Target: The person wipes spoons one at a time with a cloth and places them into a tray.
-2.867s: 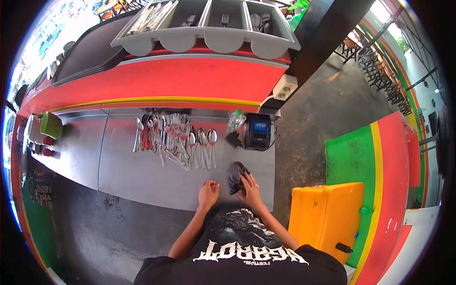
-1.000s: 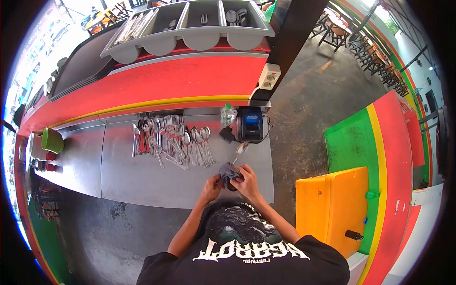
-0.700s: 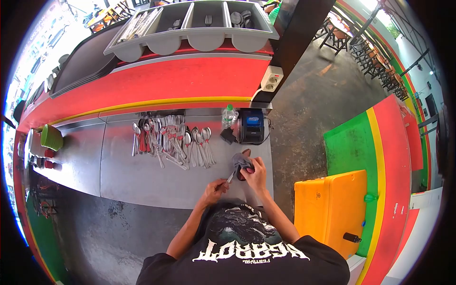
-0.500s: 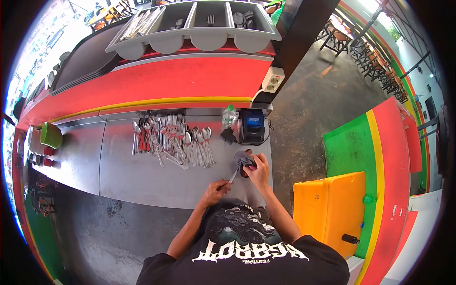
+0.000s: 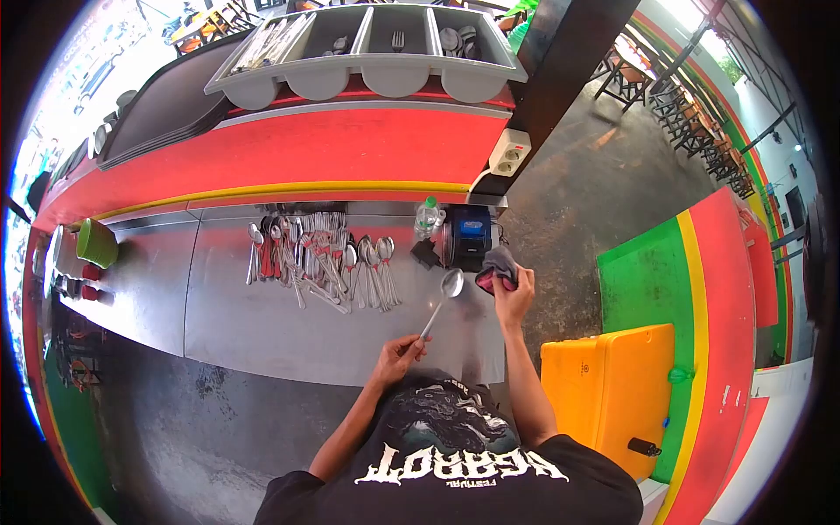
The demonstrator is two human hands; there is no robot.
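Note:
My left hand (image 5: pixel 402 357) is closed around the handle end of a metal spoon (image 5: pixel 451 283), whose bowl points up and away from me over the steel counter (image 5: pixel 254 337). To the right, my right hand (image 5: pixel 514 296) grips a bunched dark grey and pink cloth (image 5: pixel 497 269), held apart from the spoon. Left of the spoon, a pile of loose spoons and forks (image 5: pixel 319 258) lies spread on the counter, some with red handles or bands among them.
Behind the spoon stand a clear bottle (image 5: pixel 428 219) with a green cap and a small black machine (image 5: pixel 468 236). A grey cutlery tray (image 5: pixel 367 66) sits on the raised red ledge (image 5: pixel 324 149). Green baskets (image 5: pixel 96 243) are at far left, a yellow box (image 5: pixel 604 385) at right.
The cloth was around the spoon's bowl; my right hand has drawn it off to the right, so the bowl now shows. My left hand still holds the handle.

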